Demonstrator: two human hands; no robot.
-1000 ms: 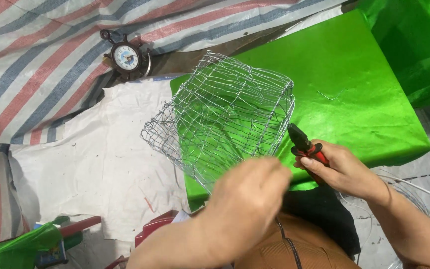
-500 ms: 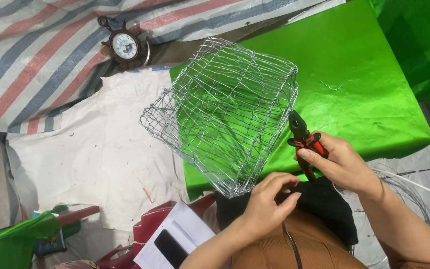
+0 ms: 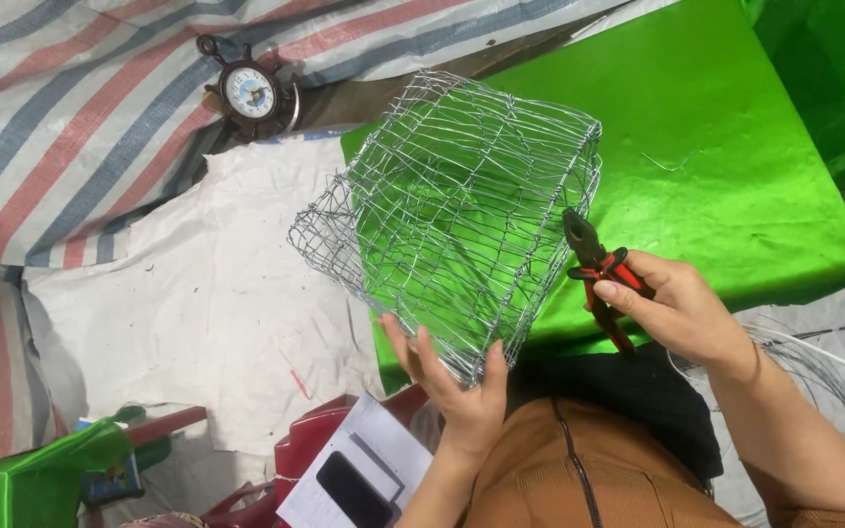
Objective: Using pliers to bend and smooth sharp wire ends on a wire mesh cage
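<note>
A box-shaped cage of silver wire mesh [image 3: 462, 210] lies tilted on a bright green sheet [image 3: 726, 147], its open mouth facing down and left. My left hand [image 3: 452, 386] grips the cage's near bottom edge, fingers spread through the mesh and thumb on the corner. My right hand [image 3: 682, 308] holds pliers with red and black handles [image 3: 599, 269]. The dark jaws point up, close to the cage's right side; I cannot tell if they touch the wire.
A small ship-wheel clock [image 3: 251, 93] lies on a striped tarp [image 3: 61, 108]. White cloth [image 3: 188, 303] covers the left. A phone [image 3: 354, 489] on white paper rests on a red stool [image 3: 305, 450]. Wire coils [image 3: 823, 376] lie at right.
My left hand has dropped from over the cage's near side to its bottom edge and taken hold. The cage has tipped more upright. The pliers hand stayed about where it was.
</note>
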